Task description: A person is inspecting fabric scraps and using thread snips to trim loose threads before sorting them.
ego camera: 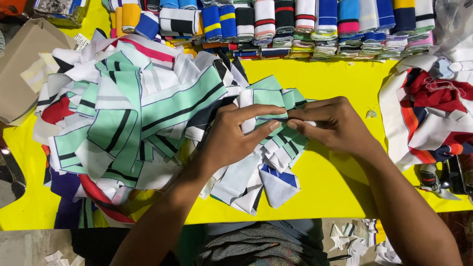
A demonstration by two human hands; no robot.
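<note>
My left hand [235, 132] and my right hand [331, 122] meet over the middle of a yellow table [335, 182]. Both pinch the same mint-green, white and black striped fabric strip [270, 97], fingertips touching near its lower edge. The strip lies on top of a small stack of similar folded pieces [268, 167], one with a blue stripe. To the left spreads a big loose heap of mint, white, black and red striped fabric strips [123, 118], which my left forearm crosses.
Rows of folded striped collar pieces [315, 24] in many colours line the far edge. A red, white and orange fabric pile [433, 113] sits at the right. A cardboard box [19, 69] stands at the left. Paper scraps [359, 236] lie on the floor.
</note>
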